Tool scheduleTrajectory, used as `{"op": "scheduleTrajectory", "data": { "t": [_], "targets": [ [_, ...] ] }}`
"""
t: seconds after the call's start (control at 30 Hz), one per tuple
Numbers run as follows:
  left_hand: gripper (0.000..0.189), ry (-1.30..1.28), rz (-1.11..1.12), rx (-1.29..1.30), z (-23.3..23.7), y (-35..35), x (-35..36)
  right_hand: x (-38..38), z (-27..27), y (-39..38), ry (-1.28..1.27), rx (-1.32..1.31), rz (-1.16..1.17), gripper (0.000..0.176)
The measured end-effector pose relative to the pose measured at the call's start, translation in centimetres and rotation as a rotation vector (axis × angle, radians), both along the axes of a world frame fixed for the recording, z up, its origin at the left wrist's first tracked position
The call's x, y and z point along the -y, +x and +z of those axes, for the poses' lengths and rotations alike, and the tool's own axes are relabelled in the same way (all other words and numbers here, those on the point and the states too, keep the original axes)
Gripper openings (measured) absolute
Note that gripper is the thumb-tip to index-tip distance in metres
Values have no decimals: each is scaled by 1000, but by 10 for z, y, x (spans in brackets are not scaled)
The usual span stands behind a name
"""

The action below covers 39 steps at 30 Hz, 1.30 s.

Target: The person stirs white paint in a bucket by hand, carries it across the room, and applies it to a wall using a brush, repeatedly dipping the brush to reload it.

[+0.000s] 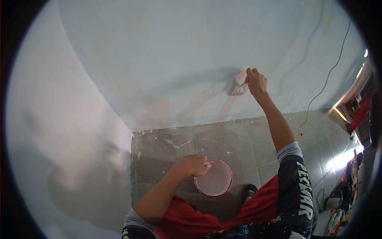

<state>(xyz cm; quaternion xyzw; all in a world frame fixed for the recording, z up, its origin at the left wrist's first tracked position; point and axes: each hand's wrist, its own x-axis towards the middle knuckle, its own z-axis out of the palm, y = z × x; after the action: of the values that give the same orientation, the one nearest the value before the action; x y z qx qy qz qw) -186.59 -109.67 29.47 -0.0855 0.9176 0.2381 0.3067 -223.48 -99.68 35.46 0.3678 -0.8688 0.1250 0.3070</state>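
Observation:
My right hand (256, 83) is closed around a wide paintbrush (239, 84), its lower end thick with white paint. The brush is up against the pale blue-grey wall (179, 47), with its shadow stretching to the left. Lower down, my left hand (195, 165) grips the rim of a paint bucket (232, 184), fingers hooked over the upper left edge. Whitish paint (215, 179) fills the inside of the bucket, and its rim is red with smears. The bucket sits in front of my knees, over the floor.
A white wall (59, 131) meets the painted one in a corner at left. Grey floor tiles (234, 139) carry white splatters and a damp-looking patch. A thin cable (328, 77) hangs along the wall at right. Clothes and other items (346, 195) lie at the far right.

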Motion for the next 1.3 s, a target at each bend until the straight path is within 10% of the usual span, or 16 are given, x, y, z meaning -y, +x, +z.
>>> {"op": "scheduleTrajectory", "data": {
  "t": [0.5,0.67,0.9,1.3],
  "targets": [
    [56,-11,14,49,-7,-2,1,-38,87,18,-274,-160,37,26],
    [55,-23,23,51,1,-1,-1,-59,110,18,-146,174,91,28],
    [58,-61,12,38,2,0,-4,-68,58,-6,-26,663,84,31],
    [61,-101,4,24,8,-1,-12,-68,-16,-36,-141,560,-244,27]
  ]
}}
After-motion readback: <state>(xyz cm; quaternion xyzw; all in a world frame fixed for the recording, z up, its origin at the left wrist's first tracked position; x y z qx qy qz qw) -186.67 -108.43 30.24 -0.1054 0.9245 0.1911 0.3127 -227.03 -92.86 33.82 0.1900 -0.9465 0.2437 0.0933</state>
